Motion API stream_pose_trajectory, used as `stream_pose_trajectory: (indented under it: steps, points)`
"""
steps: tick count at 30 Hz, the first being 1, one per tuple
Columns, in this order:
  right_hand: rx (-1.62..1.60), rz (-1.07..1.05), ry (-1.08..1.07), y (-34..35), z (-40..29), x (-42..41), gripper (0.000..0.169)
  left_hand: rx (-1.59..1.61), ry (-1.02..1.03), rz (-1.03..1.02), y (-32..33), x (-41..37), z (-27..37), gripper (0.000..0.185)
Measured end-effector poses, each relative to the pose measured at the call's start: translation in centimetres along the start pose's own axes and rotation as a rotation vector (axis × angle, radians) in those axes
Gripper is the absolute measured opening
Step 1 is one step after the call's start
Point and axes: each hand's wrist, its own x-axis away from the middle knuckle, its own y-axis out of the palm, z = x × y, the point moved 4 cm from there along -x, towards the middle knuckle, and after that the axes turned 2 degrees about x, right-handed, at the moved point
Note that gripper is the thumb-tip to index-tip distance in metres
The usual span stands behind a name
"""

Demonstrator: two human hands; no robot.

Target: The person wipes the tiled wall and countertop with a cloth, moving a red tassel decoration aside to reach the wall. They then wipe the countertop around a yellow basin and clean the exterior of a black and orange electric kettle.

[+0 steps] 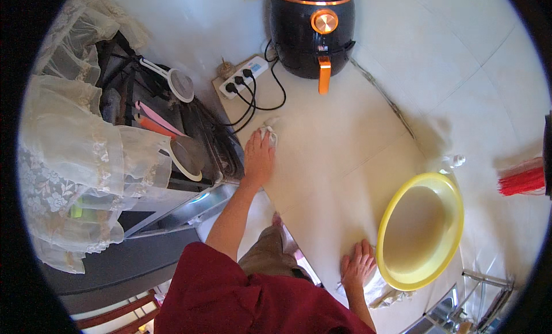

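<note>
My left hand [259, 158] presses on a crumpled white cloth [269, 137] at the left edge of the tiled countertop [327, 161]. Part of that cloth is hidden under the fingers. My right hand [359, 263] lies on the countertop near its front edge, fingers spread, beside a yellow basin [381, 230]. Under the right wrist and along the basin is a pale, crumpled cloth or bag [375, 288]; whether the hand grips it cannot be told. The basin stands tilted in the wide-angle view, its inside looking pale.
A black air fryer [297, 40] with an orange handle stands at the back, near a white power strip [243, 77] with several black plugs and cables. Left is a rack with strainers [180, 86] and a lace cover [77, 114]. A clear bottle [453, 162] and red bristles [522, 178] are right.
</note>
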Motion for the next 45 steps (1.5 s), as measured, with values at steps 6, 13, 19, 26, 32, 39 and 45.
stream_pose_trajectory:
  steps: [6, 13, 19, 26, 32, 39, 45]
  points:
    - [-0.004, -0.029, 0.011, 0.1, -0.5, -0.4, 0.067, -0.040, -0.036, 0.130, 2.5, -4.5, -2.1, 0.056]
    - [-0.012, 0.011, 0.012, 0.9, -0.1, -0.6, 0.066, 0.182, 0.219, -0.049, 0.2, -0.2, 2.8, 0.055]
    - [-0.005, 0.075, 0.107, 1.5, -3.5, -3.3, 0.060, 0.037, -0.043, 0.034, 2.9, -7.7, -3.5, 0.051]
    - [0.043, 0.069, 0.131, 2.0, -2.8, -2.9, 0.063, 0.162, 0.139, 0.004, 1.9, -5.2, 0.7, 0.043]
    - [0.032, 0.049, 0.118, 1.3, -2.9, -3.4, 0.061, 0.620, -0.134, -0.075, 2.3, -7.5, -1.1, 0.032]
    - [-0.732, 0.019, 0.182, -2.7, -7.3, -11.1, 0.059, 1.351, -0.422, -0.438, -3.4, -5.1, 8.4, 0.036]
    - [-1.392, 0.318, 0.113, -4.5, -12.5, -22.1, 0.059, 1.571, -0.297, -0.967, -3.2, -0.4, 17.1, 0.033]
